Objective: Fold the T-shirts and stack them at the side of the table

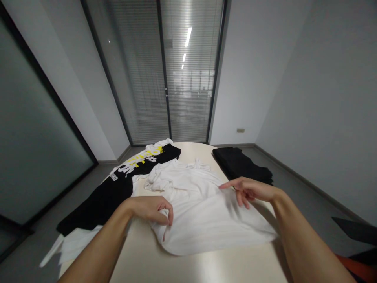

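Observation:
A rumpled white shirt [203, 208] lies across the middle of the pale table, its wide end toward me. My left hand [156, 210] is at its left edge, with curled fingers closed on a fold of the fabric. On the right side of the cloth is my right hand [246, 190], its index finger stretched out and touching the fabric while the other fingers are loosely bent and apart, holding nothing.
Along the table's left side lies a black shirt [103, 202] with white and yellow print, with white cloth [78, 239] beneath it. Folded black clothing [240, 165] sits at the right edge. The pale tabletop [165, 271] shows in front; a glass door [188, 98] stands beyond.

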Available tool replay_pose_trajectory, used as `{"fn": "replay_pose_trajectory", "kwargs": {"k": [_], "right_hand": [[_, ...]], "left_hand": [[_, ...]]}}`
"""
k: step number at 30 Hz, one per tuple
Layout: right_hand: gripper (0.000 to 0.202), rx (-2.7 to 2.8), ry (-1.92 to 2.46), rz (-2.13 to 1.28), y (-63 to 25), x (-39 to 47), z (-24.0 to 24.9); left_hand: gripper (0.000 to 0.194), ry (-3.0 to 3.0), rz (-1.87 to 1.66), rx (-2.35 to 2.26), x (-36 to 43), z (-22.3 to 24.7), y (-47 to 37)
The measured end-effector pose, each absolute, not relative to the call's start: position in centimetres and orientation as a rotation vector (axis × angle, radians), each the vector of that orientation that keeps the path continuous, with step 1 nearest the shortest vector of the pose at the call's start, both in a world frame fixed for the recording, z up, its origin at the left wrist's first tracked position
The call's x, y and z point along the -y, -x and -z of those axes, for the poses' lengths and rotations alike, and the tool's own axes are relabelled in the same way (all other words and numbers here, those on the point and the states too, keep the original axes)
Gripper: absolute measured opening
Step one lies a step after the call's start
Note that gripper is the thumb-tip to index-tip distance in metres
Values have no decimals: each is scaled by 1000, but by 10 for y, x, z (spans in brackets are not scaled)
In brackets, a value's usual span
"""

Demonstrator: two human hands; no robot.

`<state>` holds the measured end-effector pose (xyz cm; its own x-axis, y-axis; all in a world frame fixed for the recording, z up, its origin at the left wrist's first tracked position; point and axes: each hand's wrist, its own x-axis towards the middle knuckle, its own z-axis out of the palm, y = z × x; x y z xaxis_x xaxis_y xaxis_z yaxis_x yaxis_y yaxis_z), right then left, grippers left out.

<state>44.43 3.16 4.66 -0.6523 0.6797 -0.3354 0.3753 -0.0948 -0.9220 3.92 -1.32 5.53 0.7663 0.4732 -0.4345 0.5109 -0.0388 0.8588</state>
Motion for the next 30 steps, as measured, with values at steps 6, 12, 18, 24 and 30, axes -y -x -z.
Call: {"fn": "replay_pose_trajectory", "kwargs": {"k": [6,12,18,24,30], "right_hand": [[44,2043,1119,-1622,-430,-35,-43],[51,2117,1164,-1812,-411,-32,-36],[56,2247,1249,-1905,-389,-22,-30],[52,2427,1266,-1832,-373,-13,-34],[45,2520,1285,-1894,-360,-1,-45]], "left_hand": [[53,-1381,266,-794,15,-53,-45],[47,-1354,225,-897,17,-41,-47],[43,-1506,94,-942,22,-37,-60],[37,-1595,100,-950,22,-35,-64],[36,-1579,211,-850,24,-39,-66]]}}
